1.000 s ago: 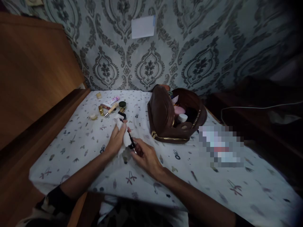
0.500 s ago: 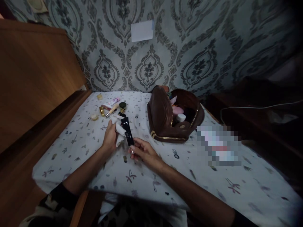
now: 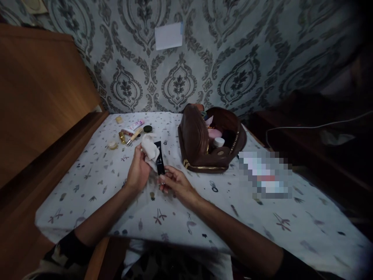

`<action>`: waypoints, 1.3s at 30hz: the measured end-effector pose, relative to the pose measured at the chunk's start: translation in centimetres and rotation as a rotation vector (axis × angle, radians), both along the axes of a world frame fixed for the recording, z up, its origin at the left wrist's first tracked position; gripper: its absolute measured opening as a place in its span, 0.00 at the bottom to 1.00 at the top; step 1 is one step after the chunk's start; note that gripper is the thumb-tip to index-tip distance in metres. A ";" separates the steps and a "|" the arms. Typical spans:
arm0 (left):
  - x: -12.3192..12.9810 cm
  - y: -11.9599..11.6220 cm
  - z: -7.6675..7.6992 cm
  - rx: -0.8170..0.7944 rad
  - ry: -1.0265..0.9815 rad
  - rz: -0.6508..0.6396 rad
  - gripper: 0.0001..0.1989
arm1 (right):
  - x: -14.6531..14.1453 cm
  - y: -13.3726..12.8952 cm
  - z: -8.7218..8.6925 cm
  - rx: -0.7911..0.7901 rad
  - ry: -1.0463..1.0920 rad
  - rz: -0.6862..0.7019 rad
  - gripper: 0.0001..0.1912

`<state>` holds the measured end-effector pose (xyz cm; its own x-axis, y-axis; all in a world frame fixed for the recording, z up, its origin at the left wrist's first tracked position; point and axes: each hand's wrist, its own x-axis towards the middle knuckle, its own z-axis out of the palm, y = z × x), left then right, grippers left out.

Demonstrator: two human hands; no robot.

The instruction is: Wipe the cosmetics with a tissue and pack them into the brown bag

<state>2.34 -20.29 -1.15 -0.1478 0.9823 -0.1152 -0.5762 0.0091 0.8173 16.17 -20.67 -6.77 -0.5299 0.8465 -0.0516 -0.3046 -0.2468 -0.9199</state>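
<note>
A white cloth or tissue (image 3: 149,147) is bunched in my left hand (image 3: 138,169), and it rests against the upper part of a black tube (image 3: 160,163). My right hand (image 3: 178,186) pinches the lower end of that tube, which stands tilted above the table. Behind my hands lie a brush (image 3: 135,136), a gold tube (image 3: 121,137), a pink and white tube (image 3: 136,125) and a dark round lid (image 3: 147,128). Right of them sits an open brown bag (image 3: 195,136) with a white-capped container (image 3: 218,142) inside.
The table (image 3: 116,206) has a white patterned cloth. Two small pale jars, one of them a nearer jar (image 3: 112,145), are at the left. A blurred-out item (image 3: 266,175) lies right of the bag. A wooden cabinet (image 3: 43,85) borders the left side.
The white cloth has moved up and over the upper part of the black tube, with my left hand turned beside it. The whole view has shifted slightly.
</note>
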 end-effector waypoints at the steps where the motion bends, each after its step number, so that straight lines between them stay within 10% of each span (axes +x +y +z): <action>1: 0.1 -0.1 0.0 0.048 0.021 0.005 0.15 | 0.0 0.1 -0.1 0.003 -0.005 -0.008 0.26; 12: -0.2 -1.0 -2.8 0.062 0.359 -0.381 0.20 | 0.1 0.4 -0.4 0.142 -0.121 -0.090 0.19; 20: -0.9 -0.3 -3.5 0.091 0.405 0.079 0.28 | 0.2 -0.1 -0.7 0.475 -0.442 -0.269 0.10; 29: -2.1 1.1 -1.7 0.058 0.126 0.215 0.26 | 0.6 -1.3 -0.1 0.715 -0.484 -0.278 0.24; 39: 0.3 -0.4 -2.8 -0.031 0.132 -0.228 0.36 | 0.5 -0.6 0.1 0.372 -0.328 -0.255 0.17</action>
